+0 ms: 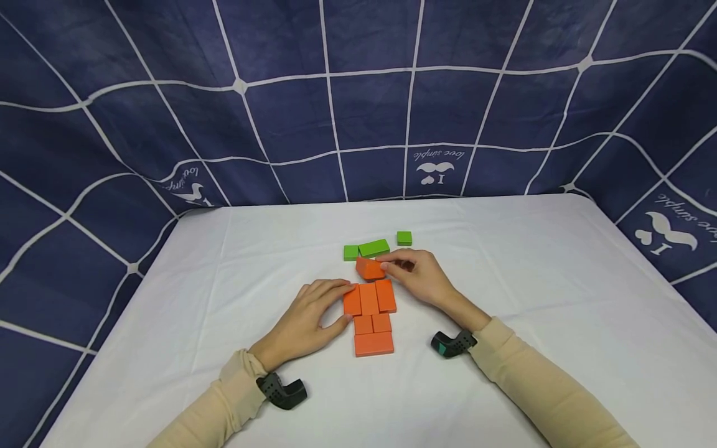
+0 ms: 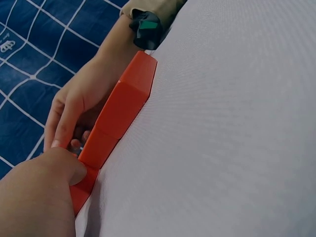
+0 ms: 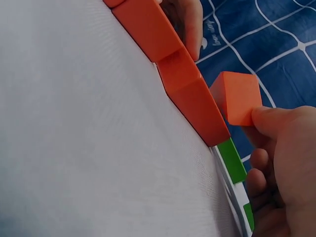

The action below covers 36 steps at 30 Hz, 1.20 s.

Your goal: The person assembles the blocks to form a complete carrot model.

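Observation:
My right hand (image 1: 424, 274) pinches an orange block (image 1: 368, 268) between thumb and fingers, tilted above the far end of an orange block arrangement. In the right wrist view this held block (image 3: 242, 98) shows a square-looking face, with the thumb on its side. Three upright orange blocks (image 1: 369, 298) lie side by side on the cloth. Below them are two small orange blocks (image 1: 372, 323) and one wide orange block (image 1: 374, 344). My left hand (image 1: 308, 320) grips the leftmost upright block (image 1: 351, 301), index finger at its far end and thumb at its near end.
Beyond the orange blocks lie a small green block (image 1: 350, 252), a longer green block (image 1: 374, 248) and another small green block (image 1: 404, 238). A white cloth (image 1: 269, 249) covers the table. Dark blue gridded fabric (image 1: 370, 106) hangs behind and at both sides.

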Tool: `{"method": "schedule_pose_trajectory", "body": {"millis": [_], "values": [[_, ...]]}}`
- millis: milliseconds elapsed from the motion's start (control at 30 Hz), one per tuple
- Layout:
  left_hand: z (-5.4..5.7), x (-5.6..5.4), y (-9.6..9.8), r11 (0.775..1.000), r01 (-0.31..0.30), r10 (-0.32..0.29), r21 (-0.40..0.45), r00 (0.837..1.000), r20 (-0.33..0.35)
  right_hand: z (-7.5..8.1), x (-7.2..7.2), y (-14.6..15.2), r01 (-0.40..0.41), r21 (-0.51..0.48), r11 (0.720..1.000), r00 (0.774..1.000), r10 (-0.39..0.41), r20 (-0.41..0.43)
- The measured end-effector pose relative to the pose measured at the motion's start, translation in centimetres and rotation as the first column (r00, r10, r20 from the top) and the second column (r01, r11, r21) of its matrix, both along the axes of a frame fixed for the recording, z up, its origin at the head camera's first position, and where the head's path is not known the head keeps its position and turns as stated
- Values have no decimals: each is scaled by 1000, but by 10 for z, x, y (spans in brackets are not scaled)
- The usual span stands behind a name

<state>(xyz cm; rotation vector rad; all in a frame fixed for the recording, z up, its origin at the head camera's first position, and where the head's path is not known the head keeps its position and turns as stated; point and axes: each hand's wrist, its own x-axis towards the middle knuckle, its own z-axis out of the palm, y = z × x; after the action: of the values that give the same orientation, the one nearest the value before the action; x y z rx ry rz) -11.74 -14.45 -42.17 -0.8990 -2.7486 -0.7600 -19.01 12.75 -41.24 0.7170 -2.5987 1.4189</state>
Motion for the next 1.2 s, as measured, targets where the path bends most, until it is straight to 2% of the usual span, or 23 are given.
{"method": "schedule_pose_trajectory", "body": {"millis": [167, 467, 800, 933, 1200], "values": [[0, 0, 0, 1000, 0, 0, 2, 1000, 1, 2, 4, 2, 7, -26, 1000, 1000, -7, 30], [3, 0, 0, 1000, 2, -2, -3, 1000, 9, 4, 8, 3, 1, -93, 996, 987, 13, 159], [3, 1, -2, 1000, 3, -3, 13, 1000, 6, 4, 10, 1, -34, -99, 995, 982, 52, 183], [3, 1, -3, 1000, 2, -2, 7, 1000, 0, 4, 11, 1, -42, -111, 993, 984, 60, 168], [3, 1, -2, 1000, 5, -5, -3, 1000, 7, 4, 26, 5, -73, -122, 990, 989, 87, 117]]}}
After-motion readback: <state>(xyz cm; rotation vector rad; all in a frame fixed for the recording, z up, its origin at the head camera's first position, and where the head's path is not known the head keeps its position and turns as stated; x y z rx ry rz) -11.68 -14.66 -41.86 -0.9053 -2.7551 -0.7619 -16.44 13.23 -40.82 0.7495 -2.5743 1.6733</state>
